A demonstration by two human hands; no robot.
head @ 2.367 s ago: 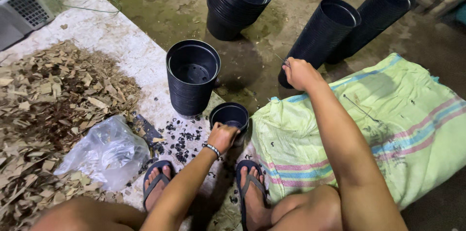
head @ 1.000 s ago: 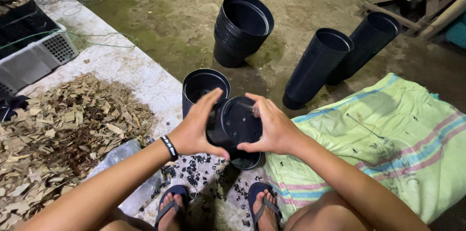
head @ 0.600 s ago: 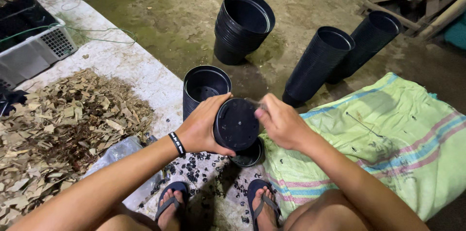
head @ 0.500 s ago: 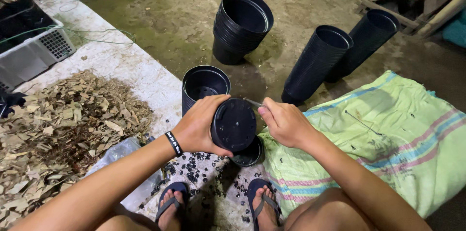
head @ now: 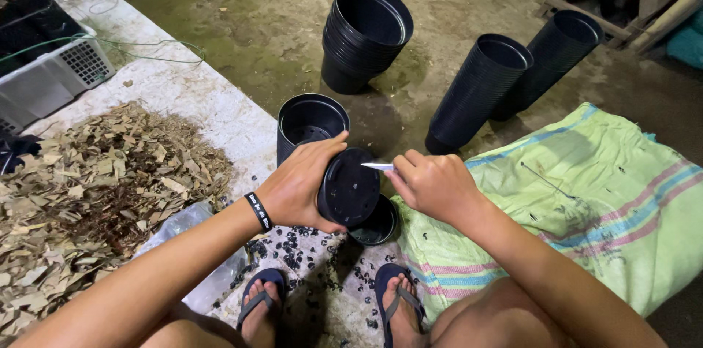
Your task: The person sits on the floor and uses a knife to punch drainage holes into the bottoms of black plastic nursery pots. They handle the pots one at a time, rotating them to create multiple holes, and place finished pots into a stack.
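Left hand point(head: 300, 191) wraps around a black plastic pot point(head: 350, 187) at frame centre, turned on its side with the round ribbed base facing the camera. Right hand point(head: 436, 185) is closed on a small blade point(head: 378, 166) – thin, pale, its tip just at the pot's upper rim edge. Another pot point(head: 375, 222) sits just below, partly hidden behind the held one.

Open room: bare dirt floor in the upper middle, between a pot stack point(head: 366, 33) and two leaning stacks point(head: 512, 77) at upper right. Tight below – feet in sandals point(head: 399, 297), black punched bits point(head: 293, 253) scattered on concrete.

An open upright pot point(head: 311, 122) stands just behind the left hand. Dry flaky leaf litter point(head: 95, 194) fills the left, a crinkled clear bag point(head: 190, 227) at its edge. A woven green sack point(head: 571, 201) with striped bands lies at right. A grey mesh crate point(head: 51, 77) sits at upper left.
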